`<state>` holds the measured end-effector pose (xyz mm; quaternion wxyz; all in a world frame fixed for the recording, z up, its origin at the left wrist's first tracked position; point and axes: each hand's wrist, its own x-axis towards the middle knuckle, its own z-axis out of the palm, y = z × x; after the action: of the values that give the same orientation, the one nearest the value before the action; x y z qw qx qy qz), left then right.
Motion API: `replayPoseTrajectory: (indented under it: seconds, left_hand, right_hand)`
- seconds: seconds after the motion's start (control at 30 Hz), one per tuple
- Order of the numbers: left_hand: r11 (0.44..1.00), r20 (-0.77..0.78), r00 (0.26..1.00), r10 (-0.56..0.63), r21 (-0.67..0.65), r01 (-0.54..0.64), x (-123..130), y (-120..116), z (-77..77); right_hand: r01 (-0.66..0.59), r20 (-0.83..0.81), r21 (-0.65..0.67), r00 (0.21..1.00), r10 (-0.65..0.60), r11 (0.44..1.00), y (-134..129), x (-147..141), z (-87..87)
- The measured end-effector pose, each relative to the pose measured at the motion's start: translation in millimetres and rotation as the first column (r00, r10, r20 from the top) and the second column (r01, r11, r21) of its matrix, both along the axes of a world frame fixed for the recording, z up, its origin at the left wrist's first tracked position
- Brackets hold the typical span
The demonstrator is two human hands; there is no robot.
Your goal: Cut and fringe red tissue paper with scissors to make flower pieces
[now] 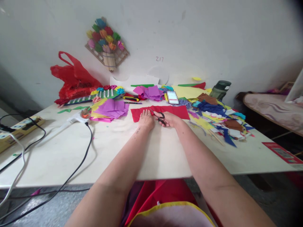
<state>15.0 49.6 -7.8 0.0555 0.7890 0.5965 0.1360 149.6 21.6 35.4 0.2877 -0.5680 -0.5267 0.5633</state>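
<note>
A long red strip of crepe-like paper (178, 112) lies across the table before me. My left hand (146, 120) rests flat on its left part, fingers stretched out and pressing it down. In my right hand (168, 119) is a pair of dark-handled scissors (161, 118), gripped by the handles. Their blades point up and left over the red paper, close to my left fingertips. Whether the blades are cutting into the paper, I cannot tell. Left of the strip sits a stack of purple paper pieces (112, 108), with yellow and pink sheets under it.
A white glue gun (80, 117) with a black cord lies at the left, near a yellow power strip (20, 130). Colourful scraps (220, 116) spread at the right. At the back are a red plastic bag (75, 80), a yellow-black cutter (131, 98) and a dark bottle (220, 90).
</note>
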Motion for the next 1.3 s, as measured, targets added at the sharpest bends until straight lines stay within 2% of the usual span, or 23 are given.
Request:
replayPoseTrajectory:
  seconds: [0.6,0.97,1.1,1.3]
  left_hand:
    - [1.0,-0.03,1.0,0.006,-0.013,-0.006,0,0,1.6]
    - [1.0,-0.017,1.0,0.008,-0.021,-0.009,1,0,1.7]
    - [1.0,-0.012,1.0,0.01,-0.016,-0.01,1,1,1.1]
    - [1.0,-0.003,1.0,0.015,-0.013,-0.015,1,3,-1.5]
  right_hand:
    - [0.015,0.011,0.08,1.0,-0.016,0.997,-2,-2,-3.6]
    - [-0.026,0.007,-0.031,1.0,0.026,0.999,3,3,1.9]
    - [-0.054,0.026,-0.028,0.998,0.055,0.998,10,2,0.2]
    - [-0.002,0.086,-0.007,0.996,0.003,1.0,12,-5,2.8]
